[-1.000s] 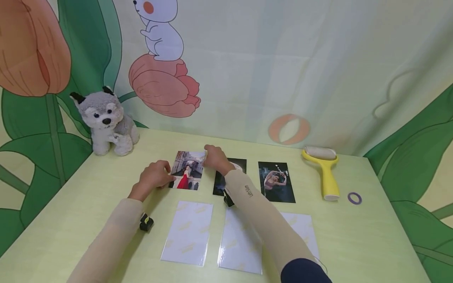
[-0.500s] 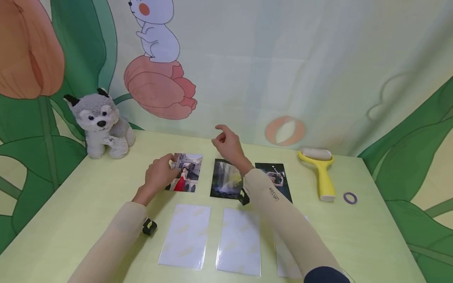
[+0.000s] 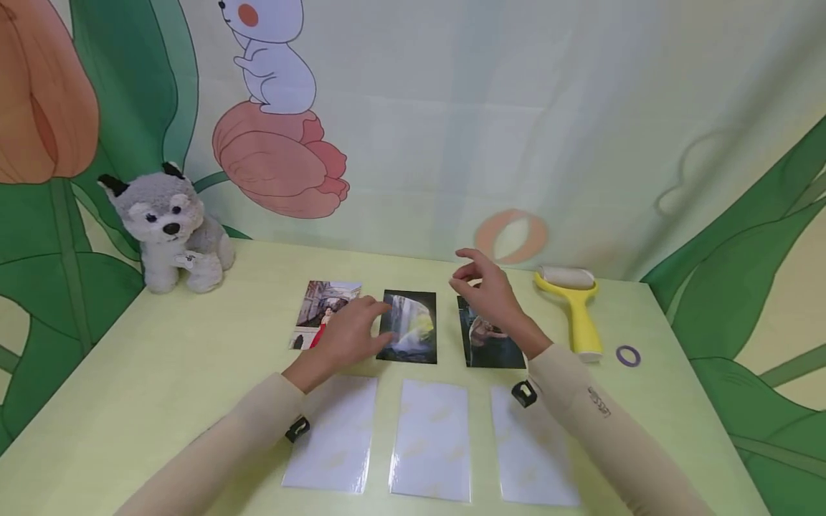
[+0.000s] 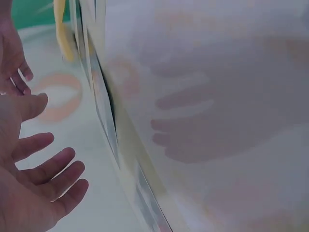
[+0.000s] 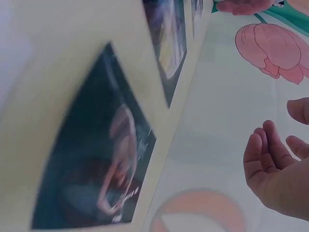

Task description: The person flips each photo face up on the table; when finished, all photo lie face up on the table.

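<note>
My left hand [image 3: 348, 330] hovers between the photo of a person in a red dress [image 3: 310, 301] and the waterfall photo [image 3: 409, 326]; its fingers are spread and hold nothing. Part of the red-dress photo is hidden behind it. My right hand [image 3: 493, 297], fingers loosely bent, is over the top of the dark photo of a person with raised arms [image 3: 497, 352]. In the right wrist view that hand appears apart from the dark photo [image 5: 96, 159]. Nearer to me lie three glossy white sheets with faint yellow marks: left [image 3: 335, 444], middle [image 3: 431, 441] and right [image 3: 535, 451].
A yellow-handled roller [image 3: 584, 322] lies at the table's right, with a purple ring [image 3: 628, 356] beside it. A grey and white plush dog [image 3: 171, 229] sits at the back left. A printed curtain [image 3: 413, 143] hangs behind the table [image 3: 181, 365].
Both hands were at the red-dress photo's edges a second ago. The right hand let go first and moved right to the dark photo; the left then left it and moved right toward the waterfall photo.
</note>
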`<state>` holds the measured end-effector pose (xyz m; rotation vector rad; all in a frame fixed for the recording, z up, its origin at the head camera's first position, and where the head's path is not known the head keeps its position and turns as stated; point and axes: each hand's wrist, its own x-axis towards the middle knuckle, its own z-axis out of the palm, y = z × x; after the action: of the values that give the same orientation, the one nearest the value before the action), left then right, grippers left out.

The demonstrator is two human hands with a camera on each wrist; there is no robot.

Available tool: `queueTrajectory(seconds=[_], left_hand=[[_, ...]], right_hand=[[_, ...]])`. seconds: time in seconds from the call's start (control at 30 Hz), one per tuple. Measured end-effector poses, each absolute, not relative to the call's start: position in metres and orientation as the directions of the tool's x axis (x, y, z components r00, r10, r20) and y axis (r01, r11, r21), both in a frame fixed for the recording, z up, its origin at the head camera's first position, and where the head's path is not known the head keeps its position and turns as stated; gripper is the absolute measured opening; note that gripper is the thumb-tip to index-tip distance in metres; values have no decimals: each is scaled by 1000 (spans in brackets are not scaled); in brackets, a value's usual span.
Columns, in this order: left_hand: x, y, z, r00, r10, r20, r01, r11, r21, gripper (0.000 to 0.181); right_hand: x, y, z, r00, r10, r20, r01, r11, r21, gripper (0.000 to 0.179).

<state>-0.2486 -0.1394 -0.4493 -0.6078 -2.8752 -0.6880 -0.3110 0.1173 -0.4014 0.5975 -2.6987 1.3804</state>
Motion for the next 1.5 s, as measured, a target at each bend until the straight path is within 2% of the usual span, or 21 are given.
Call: queueTrajectory(seconds=[0.07,0.23,0.33,0.43,0.8,1.07,1.27,1.5], left_hand=[[-244,-127,-451,-869,457,188,493,778,389,54],[-228,-102,-456,-697,714,67,689,640,340,68],[-218,-87,-459,-620,784,3,746,589,313,73],[-210,-73,-461,-571,820,-34,782,557,280,74],[-191,-32,-468,-434,898,-75,882,441,164,78],[-173,-13,-470,-299,948,-105,951,306,54,75],[-169,-5,-468,-258,955,-144,964,265,27,74],[-170,-5,-466,-249,951,-184,967,256,14,75]], right_hand=[[-302,132,-404,-927,-311,209,-352,535,-768,51],[-278,167,-417,-931,-322,170,-339,598,-726,60],[-265,185,-426,-929,-339,146,-342,638,-690,68],[-253,203,-433,-928,-352,120,-337,659,-673,74],[-217,257,-453,-936,-345,-65,-230,744,-627,87],[-204,270,-457,-917,-395,-58,-275,731,-624,69],[-203,272,-457,-926,-369,-81,-254,766,-591,65],[-205,269,-460,-920,-365,-145,-247,824,-511,65]])
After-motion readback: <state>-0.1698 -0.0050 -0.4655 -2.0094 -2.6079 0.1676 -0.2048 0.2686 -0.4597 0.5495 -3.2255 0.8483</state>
